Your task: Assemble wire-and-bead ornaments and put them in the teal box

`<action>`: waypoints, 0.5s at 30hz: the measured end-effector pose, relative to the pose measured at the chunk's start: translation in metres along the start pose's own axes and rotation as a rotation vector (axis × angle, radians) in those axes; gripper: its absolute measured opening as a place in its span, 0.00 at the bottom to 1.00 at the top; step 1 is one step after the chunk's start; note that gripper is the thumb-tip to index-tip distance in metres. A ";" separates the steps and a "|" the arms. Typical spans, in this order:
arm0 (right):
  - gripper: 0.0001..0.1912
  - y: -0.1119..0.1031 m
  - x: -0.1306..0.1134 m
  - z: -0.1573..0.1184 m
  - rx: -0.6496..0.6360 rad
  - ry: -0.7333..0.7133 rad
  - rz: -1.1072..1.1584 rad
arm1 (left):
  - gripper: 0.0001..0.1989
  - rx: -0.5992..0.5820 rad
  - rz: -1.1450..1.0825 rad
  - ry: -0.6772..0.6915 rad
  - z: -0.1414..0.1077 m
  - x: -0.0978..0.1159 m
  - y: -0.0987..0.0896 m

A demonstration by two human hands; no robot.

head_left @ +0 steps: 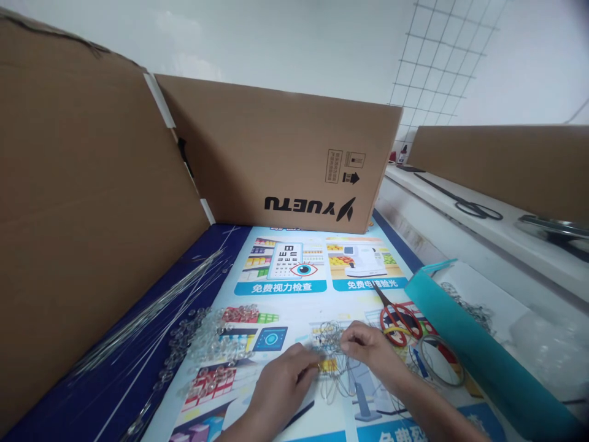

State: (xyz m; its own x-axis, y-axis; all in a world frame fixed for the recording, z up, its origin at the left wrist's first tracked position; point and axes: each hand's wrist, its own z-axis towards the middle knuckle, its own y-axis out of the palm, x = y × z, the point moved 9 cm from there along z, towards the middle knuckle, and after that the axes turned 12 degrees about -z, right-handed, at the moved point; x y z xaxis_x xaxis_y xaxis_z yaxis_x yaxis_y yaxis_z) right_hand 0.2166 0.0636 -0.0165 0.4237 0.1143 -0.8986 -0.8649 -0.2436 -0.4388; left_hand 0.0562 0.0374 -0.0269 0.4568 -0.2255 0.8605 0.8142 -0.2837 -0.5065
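A loose tangle of thin bent wires (329,337) lies on the printed sheet between my two hands. At its left edge, my left hand (283,387) is closed in a pinch, and what its fingertips hold is too small to make out. My right hand (370,353) pinches thin wire at the right side of the tangle, its fingers curled together. To the left spreads a heap of clear glass-like beads (211,337). Red-handled scissors (400,322) rest just beyond my right hand, beside a round clear-centred ring (442,361) that looks like a tape roll.
Long straight wires (151,313) lie on the blue cloth at left. Cardboard panels (276,147) wall off the back and left. On the right stands a teal-edged box (488,350) with wire pieces and plastic inside. Black scissors (464,202) lie on the white ledge.
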 end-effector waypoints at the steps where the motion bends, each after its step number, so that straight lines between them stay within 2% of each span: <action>1: 0.06 0.000 0.000 0.001 0.001 0.004 0.004 | 0.15 -0.009 0.018 0.005 -0.001 0.001 0.001; 8: 0.06 0.003 -0.004 0.005 -0.007 0.011 0.023 | 0.10 0.006 0.280 -0.018 0.001 0.013 0.007; 15: 0.05 0.003 -0.004 0.004 -0.014 0.012 0.009 | 0.08 -0.027 0.508 -0.119 0.006 0.010 0.015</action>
State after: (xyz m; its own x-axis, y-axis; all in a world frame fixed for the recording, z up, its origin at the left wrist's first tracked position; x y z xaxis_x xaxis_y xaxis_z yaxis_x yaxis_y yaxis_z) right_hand 0.2109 0.0661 -0.0140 0.4192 0.1000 -0.9024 -0.8651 -0.2576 -0.4305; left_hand 0.0753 0.0361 -0.0256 0.8308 -0.2337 0.5052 0.4705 -0.1900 -0.8617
